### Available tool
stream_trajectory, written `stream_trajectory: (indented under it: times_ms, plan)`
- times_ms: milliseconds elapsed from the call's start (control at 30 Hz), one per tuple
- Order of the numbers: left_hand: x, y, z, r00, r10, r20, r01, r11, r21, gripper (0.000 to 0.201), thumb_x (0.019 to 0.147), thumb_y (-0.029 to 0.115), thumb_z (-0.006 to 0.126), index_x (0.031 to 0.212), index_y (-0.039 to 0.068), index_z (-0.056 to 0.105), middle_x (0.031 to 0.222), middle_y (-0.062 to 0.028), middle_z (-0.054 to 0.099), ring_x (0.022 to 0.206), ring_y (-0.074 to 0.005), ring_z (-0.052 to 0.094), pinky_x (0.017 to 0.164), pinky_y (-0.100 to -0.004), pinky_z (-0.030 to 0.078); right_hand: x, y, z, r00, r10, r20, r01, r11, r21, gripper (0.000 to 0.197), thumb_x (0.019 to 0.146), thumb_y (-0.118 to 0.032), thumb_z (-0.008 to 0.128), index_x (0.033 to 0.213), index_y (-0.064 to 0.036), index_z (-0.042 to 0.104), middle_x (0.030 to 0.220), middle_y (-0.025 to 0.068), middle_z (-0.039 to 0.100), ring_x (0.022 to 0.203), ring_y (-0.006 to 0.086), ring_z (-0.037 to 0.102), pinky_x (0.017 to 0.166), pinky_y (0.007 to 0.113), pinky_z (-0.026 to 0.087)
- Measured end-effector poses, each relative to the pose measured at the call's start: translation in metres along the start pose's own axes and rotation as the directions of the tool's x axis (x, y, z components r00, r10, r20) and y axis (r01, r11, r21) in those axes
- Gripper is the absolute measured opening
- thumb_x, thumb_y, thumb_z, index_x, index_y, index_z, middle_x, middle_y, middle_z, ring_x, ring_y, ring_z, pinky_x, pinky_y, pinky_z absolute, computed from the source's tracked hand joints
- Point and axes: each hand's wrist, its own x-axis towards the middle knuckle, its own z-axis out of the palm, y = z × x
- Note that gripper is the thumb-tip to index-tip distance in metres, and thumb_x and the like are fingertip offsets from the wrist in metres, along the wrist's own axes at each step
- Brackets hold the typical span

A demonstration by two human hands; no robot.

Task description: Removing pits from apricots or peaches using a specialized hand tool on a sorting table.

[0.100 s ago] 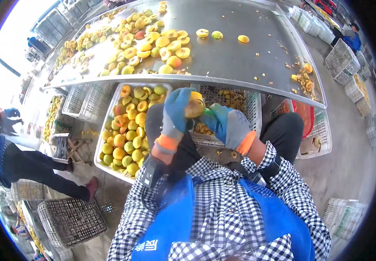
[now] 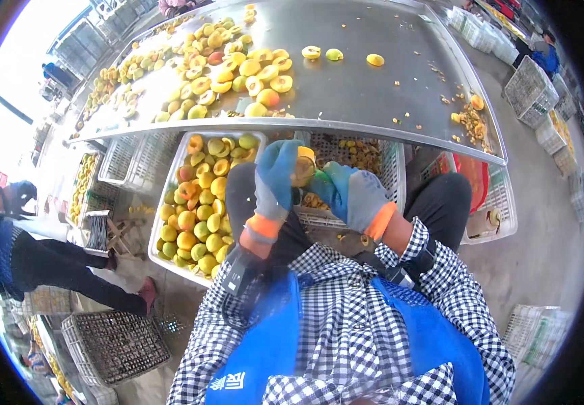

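Observation:
My left hand (image 2: 277, 177), in a blue and grey glove with an orange cuff, is closed around a yellow peach (image 2: 304, 164) in front of my knees. A cut face of the peach seems to show, though it is blurred. My right hand (image 2: 347, 193), gloved the same way, is closed against the right side of the peach. Its fingertips are curled, and what they hold, if anything, is hidden. Beneath my hands is a white crate (image 2: 393, 177) with peach scraps and pits in it. To its left stands a white crate (image 2: 155, 223) full of peach halves.
A metal table (image 2: 346, 88) spans the far side, with many peach halves (image 2: 255, 84) heaped at its left and scraps (image 2: 473, 125) at its right corner. A crate with a red bag (image 2: 473, 182) stands right. A co-worker (image 2: 49, 260) stands left, beside a dark-bottomed crate (image 2: 113, 344).
Both hands stay together at the peach; my left hand has shifted very slightly right and down. The co-worker at the left has moved a little.

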Motion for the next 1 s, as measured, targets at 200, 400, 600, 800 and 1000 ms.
stream_trajectory:
  times_ms: [200,400,600,800,1000]
  plan:
    - [-0.008,0.000,0.005,0.942,0.335,0.016,-0.310,0.851,0.423,0.021,0.094,0.005,0.054,0.110,0.003,0.068,0.107,-0.0105,0.067,0.096,-0.0198,0.066,0.083,-0.0295,0.052,0.002,0.010,0.002,0.998,0.000,0.057,0.000,1.000,-0.004,0.036,0.090,-0.043,0.065,0.095,-0.0074,0.063,0.089,0.0207,0.068,0.082,0.0435,0.065,0.070,0.051,0.051]
    - [-0.008,-0.006,0.020,0.964,0.246,-0.099,-0.204,0.926,0.317,0.019,0.092,0.005,0.056,0.107,0.003,0.067,0.103,-0.0117,0.066,0.091,-0.0228,0.067,0.079,-0.0309,0.053,-0.001,0.022,0.009,0.996,0.011,0.094,-0.031,0.976,0.214,0.030,0.089,-0.035,0.067,0.097,-0.0064,0.063,0.090,0.0206,0.067,0.083,0.0438,0.065,0.070,0.050,0.051]
    - [-0.009,-0.028,0.036,0.962,-0.219,-0.161,0.145,0.914,-0.379,0.014,0.098,0.018,0.055,0.100,0.008,0.064,0.093,-0.0072,0.063,0.080,-0.0177,0.062,0.071,-0.0346,0.052,0.007,0.051,0.032,0.918,-0.395,0.023,0.386,0.908,0.164,0.027,0.080,-0.022,0.069,0.100,-0.0053,0.065,0.091,0.0184,0.067,0.082,0.0409,0.064,0.067,0.046,0.051]
    - [0.001,-0.019,0.022,0.994,-0.099,-0.053,0.096,0.994,-0.058,0.021,0.094,0.019,0.067,0.102,0.000,0.066,0.086,-0.0022,0.064,0.080,-0.0088,0.060,0.069,-0.0258,0.051,-0.003,0.045,0.041,0.959,0.016,0.282,-0.197,0.752,0.629,0.026,0.098,-0.021,0.056,0.096,0.0030,0.063,0.082,0.0111,0.068,0.062,0.0195,0.060,0.059,0.034,0.049]
    - [0.003,0.009,0.031,0.908,-0.418,0.027,0.416,0.892,-0.176,0.028,0.088,0.027,0.066,0.090,0.000,0.073,0.069,-0.0008,0.064,0.063,-0.0094,0.058,0.060,-0.0274,0.049,-0.013,0.015,0.035,0.992,-0.097,0.084,0.027,0.800,0.599,0.022,0.092,-0.020,0.063,0.097,0.0010,0.065,0.083,0.0175,0.066,0.070,0.0336,0.065,0.064,0.037,0.051]
